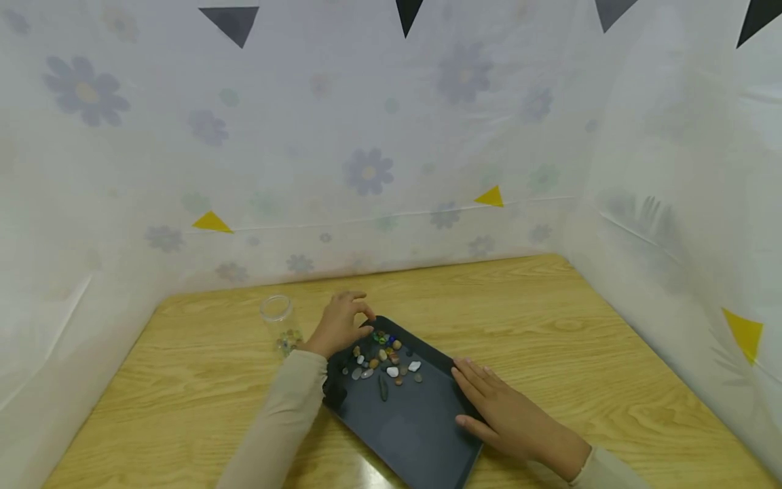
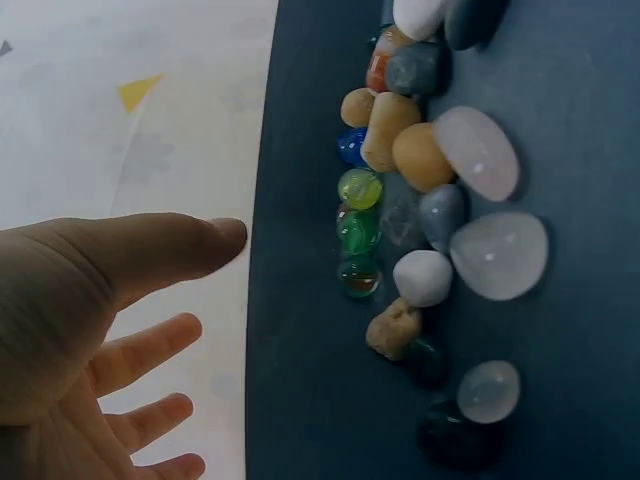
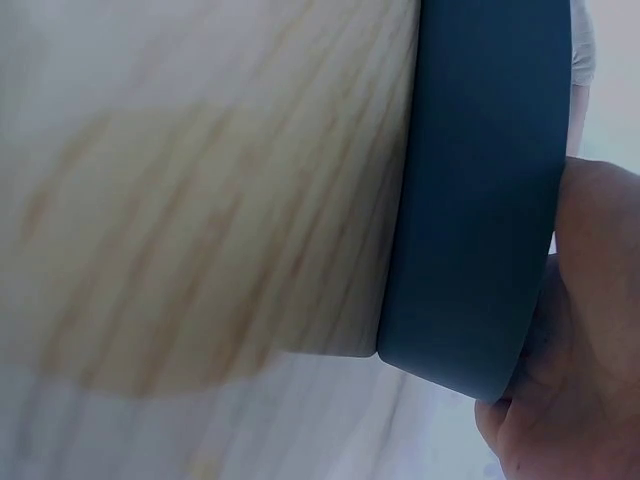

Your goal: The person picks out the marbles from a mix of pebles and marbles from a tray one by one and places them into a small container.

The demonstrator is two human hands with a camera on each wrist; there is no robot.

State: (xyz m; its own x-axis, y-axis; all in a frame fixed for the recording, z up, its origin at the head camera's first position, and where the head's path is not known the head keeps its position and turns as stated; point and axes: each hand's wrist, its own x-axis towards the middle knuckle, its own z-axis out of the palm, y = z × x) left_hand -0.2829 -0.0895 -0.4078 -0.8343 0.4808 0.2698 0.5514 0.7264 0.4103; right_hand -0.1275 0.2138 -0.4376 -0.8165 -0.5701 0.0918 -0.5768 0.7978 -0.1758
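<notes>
A dark rectangular tray (image 1: 421, 424) lies at an angle on the table. Glass marbles (image 2: 358, 230) line its far wall, with smooth pebbles (image 2: 500, 256) and a long dark stone (image 1: 383, 388) spread nearby. My left hand (image 1: 342, 324) hovers by the tray's far left corner, fingers bent and apart, thumb close to the rim; nothing is in its grasp. On the tray's right rim rests my right hand (image 1: 510, 418), fingers extended over the edge. The right wrist view shows the tray's outer wall (image 3: 480, 200) beside that hand.
A clear jar (image 1: 277, 311) with marbles in its bottom stands left of the tray, partly behind the left hand. The wood-grain table (image 1: 611, 380) stretches to both sides. White flowered sheets (image 1: 305, 136) enclose it at the back and sides.
</notes>
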